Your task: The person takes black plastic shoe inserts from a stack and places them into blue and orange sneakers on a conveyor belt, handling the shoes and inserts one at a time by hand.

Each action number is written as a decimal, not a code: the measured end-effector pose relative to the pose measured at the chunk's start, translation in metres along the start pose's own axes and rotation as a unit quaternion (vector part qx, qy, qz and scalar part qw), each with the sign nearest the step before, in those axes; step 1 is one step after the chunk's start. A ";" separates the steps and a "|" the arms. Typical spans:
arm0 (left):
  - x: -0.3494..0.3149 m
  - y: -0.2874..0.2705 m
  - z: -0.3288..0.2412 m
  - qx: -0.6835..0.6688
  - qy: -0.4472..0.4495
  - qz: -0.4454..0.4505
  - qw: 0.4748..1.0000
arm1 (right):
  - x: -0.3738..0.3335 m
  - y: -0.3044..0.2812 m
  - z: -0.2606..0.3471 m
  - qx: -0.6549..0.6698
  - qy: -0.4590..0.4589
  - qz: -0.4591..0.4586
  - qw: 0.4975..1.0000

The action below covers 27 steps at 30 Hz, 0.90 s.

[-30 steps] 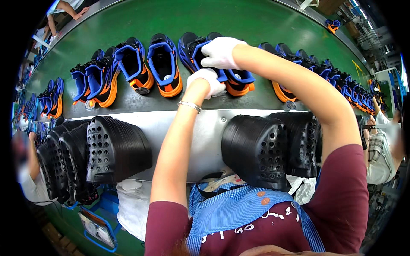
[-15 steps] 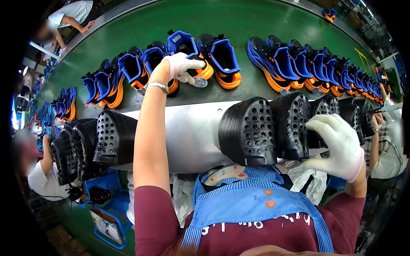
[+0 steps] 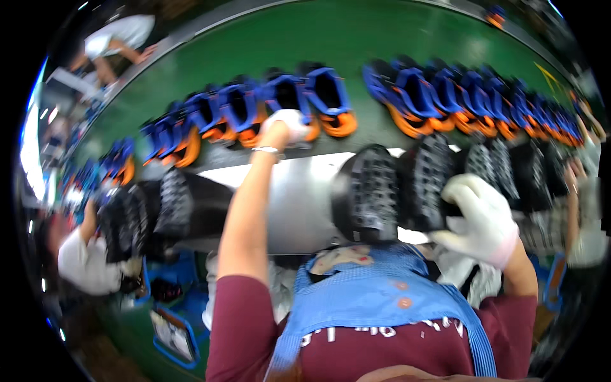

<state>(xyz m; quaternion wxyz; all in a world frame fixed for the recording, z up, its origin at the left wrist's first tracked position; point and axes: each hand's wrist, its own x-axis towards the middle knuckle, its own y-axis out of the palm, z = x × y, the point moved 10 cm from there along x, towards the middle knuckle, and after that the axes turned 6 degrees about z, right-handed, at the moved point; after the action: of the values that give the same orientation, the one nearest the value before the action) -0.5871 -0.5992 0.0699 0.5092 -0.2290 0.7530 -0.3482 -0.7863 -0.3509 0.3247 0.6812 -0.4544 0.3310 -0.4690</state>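
Head view, and I start at the left side, where a person in a white shirt (image 3: 83, 261) sits near some black pieces with bumpy, holey fronts (image 3: 173, 204). Up above, someone else in white (image 3: 127, 32) leans over with an arm at the edge of the green table (image 3: 254, 38). A small bunch of shoes (image 3: 116, 162) is at the left on the table, and then comes a row of blue, black and orange shoes (image 3: 237, 108) with their backs toward us.

The left hand (image 3: 289, 125), in a white glove, is at the back of the second-to-last shoe (image 3: 284, 92) in that row. Its fingers are hidden and blurry, so I cannot tell if they squeeze it. A shiny bracelet (image 3: 266, 150) goes around that wrist. Just below is a smooth silver plate (image 3: 296, 210), and below that a blue apron (image 3: 356, 299).

More big black pieces (image 3: 372, 194) stand side by side to the right. Behind them, a long line of the same kind of shoes (image 3: 414, 95) runs off to the right.

The right hand (image 3: 480, 219), in a white glove too, is beside these black pieces, thumb and fingers wide and bent. I cannot tell if it touches one. At the far right, another person's arm (image 3: 573, 207) pokes in.
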 end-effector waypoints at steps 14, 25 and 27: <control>-0.118 -0.070 -0.018 -0.196 0.121 -0.225 0.947 | -0.013 -0.048 0.000 0.072 -0.010 -0.129 0.989; -0.201 -0.049 -0.139 -0.734 0.469 0.139 0.471 | 0.071 -0.038 0.073 0.069 -0.193 -0.072 0.976; -0.192 -0.050 -0.124 -0.727 0.468 0.075 0.496 | 0.081 -0.033 0.070 0.092 -0.177 -0.048 0.979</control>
<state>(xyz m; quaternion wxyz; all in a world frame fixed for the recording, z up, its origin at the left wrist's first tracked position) -0.6300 -0.4614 0.2546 -0.2403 -0.2643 0.8824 0.3063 -0.7085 -0.4107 0.3786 0.7445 -0.4814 0.1383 -0.4414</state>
